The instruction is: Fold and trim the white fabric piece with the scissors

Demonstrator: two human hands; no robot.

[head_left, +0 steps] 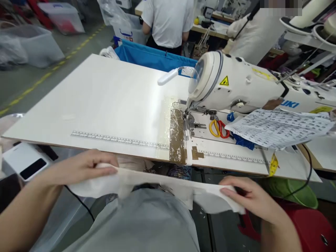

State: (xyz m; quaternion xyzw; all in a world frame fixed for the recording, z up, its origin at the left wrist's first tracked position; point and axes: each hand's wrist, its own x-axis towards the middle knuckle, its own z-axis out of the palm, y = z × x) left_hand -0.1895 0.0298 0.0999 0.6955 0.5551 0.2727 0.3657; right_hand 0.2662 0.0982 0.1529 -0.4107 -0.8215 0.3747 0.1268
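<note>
A soft grey cloth [147,224] is lying in the person's lap, closest to the camera, and it is looking smooth and a bit shiny. Just above it, a long strip of white fabric [157,187] is stretching flat between the two hands, below the near edge of the table [105,94]. The strip is looking thin and a little floppy, with a dip in its middle.

The left hand [84,168] is pinching the left end of the strip, with the fingers curled over the top and the thumb under. The right hand [249,196] is pressing on the right end, with the fingers lying nearly flat on the cloth and closing on its edge.

The table is a wide, smooth white board that is shining in the light. A long ruler strip [120,139] is running along its near edge. Brown tape [177,140] under crinkly clear film is sitting near the middle of that edge. A round-headed white sewing machine [236,84] is standing at the far right side. Scissors [219,128] with yellow and red handles are lying on its metal base, beside a printed paper sheet [278,127]. A person in a white shirt [168,21] is standing past the far edge.
</note>
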